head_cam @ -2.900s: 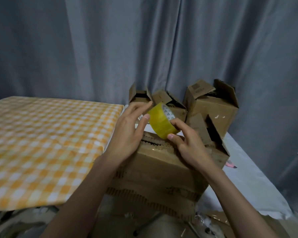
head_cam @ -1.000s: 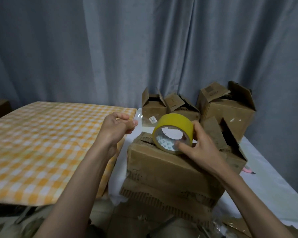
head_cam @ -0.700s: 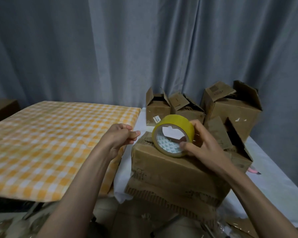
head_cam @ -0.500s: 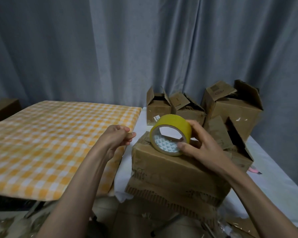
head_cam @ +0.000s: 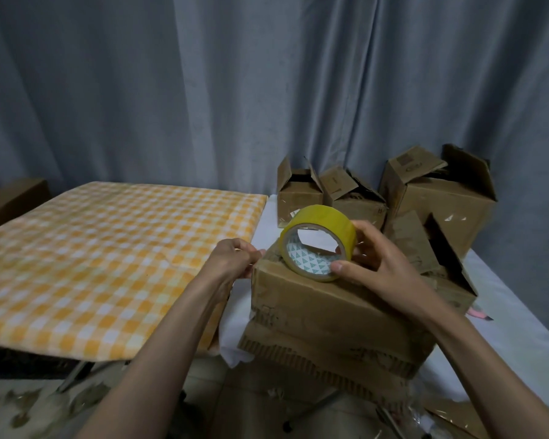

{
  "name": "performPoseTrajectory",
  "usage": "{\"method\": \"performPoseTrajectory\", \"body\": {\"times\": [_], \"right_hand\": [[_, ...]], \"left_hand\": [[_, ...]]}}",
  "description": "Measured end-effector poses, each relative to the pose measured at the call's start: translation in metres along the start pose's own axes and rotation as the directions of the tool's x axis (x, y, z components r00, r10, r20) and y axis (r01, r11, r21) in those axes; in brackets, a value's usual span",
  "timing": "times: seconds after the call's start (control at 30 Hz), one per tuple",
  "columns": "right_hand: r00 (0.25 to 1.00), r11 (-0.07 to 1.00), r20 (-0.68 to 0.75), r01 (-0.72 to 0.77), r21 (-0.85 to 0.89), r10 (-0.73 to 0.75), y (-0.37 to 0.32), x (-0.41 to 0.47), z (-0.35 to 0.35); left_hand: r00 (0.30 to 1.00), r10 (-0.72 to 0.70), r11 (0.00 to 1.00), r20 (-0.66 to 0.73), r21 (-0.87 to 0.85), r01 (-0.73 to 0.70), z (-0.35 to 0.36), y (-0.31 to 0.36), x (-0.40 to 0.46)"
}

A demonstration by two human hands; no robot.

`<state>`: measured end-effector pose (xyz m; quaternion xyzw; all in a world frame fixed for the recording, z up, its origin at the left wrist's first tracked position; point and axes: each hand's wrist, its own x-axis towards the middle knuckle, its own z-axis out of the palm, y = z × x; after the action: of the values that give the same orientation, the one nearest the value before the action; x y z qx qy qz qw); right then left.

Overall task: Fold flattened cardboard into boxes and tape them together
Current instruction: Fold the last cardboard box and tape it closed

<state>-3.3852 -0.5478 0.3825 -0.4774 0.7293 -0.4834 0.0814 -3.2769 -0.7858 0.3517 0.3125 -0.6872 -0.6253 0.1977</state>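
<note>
Our right hand (head_cam: pixel 373 264) grips the yellow tape roll (head_cam: pixel 319 242) upright on the box (head_cam: pixel 330 305); our left hand (head_cam: pixel 235 258), fingers curled at the box's corner, perhaps pinches clear tape.

View count: one, head-worn; no second view, so no shared area.
Vantage: above and behind both forearms, which enter from the bottom edge.
Facing: forward and slightly down, toward a grey curtain (head_cam: pixel 203 90) behind the hands.
Nearness: close; right hand (head_cam: pixel 381 264) and left hand (head_cam: pixel 232 261) sit mid-frame.
Centre of frame: tape roll (head_cam: pixel 322 229) at the right hand's fingertips, on the nearest box (head_cam: pixel 330 308).
Left of the left hand: checked cloth (head_cam: pixel 92 248).
Beyond the right hand: open boxes (head_cam: pixel 435 198) against the curtain.
Lens: wide-angle.
</note>
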Motion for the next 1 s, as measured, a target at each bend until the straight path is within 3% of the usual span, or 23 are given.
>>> {"method": "performPoseTrajectory", "body": {"times": [0.23, 0.33, 0.43, 0.5, 0.57, 0.8, 1.0], "right_hand": [[0.999, 0.999, -0.002, -0.048, 0.014, 0.048, -0.001, -0.001, 0.000], [0.996, 0.996, 0.043, -0.080, 0.040, 0.078, -0.001, -0.001, 0.000], [0.995, 0.993, 0.051, -0.085, 0.086, 0.080, 0.000, -0.002, -0.001], [0.997, 0.990, 0.034, -0.076, 0.123, 0.073, 0.000, -0.002, -0.001], [0.998, 0.990, 0.030, -0.060, 0.129, 0.057, -0.002, -0.001, 0.000], [0.990, 0.967, -0.130, -0.026, 0.254, 0.061, -0.007, -0.007, -0.004], [0.989, 0.979, -0.100, -0.090, 0.185, 0.110, -0.010, -0.005, -0.001]], "left_hand": [[0.994, 0.095, 0.963, 0.057, 0.246, -0.106, -0.002, -0.006, -0.012], [0.951, 0.309, 0.915, -0.019, 0.279, -0.291, -0.006, -0.005, -0.020], [0.849, 0.501, 0.802, 0.168, 0.277, -0.529, -0.004, -0.004, -0.028], [0.795, 0.497, 0.731, 0.348, 0.325, -0.600, -0.001, -0.008, -0.033], [0.738, 0.510, 0.651, 0.443, 0.362, -0.667, 0.000, -0.014, -0.035], [0.747, 0.460, 0.456, 0.479, 0.594, -0.662, -0.007, -0.026, -0.032], [0.666, 0.532, 0.133, 0.524, 0.725, -0.676, -0.002, -0.017, -0.034]]}}
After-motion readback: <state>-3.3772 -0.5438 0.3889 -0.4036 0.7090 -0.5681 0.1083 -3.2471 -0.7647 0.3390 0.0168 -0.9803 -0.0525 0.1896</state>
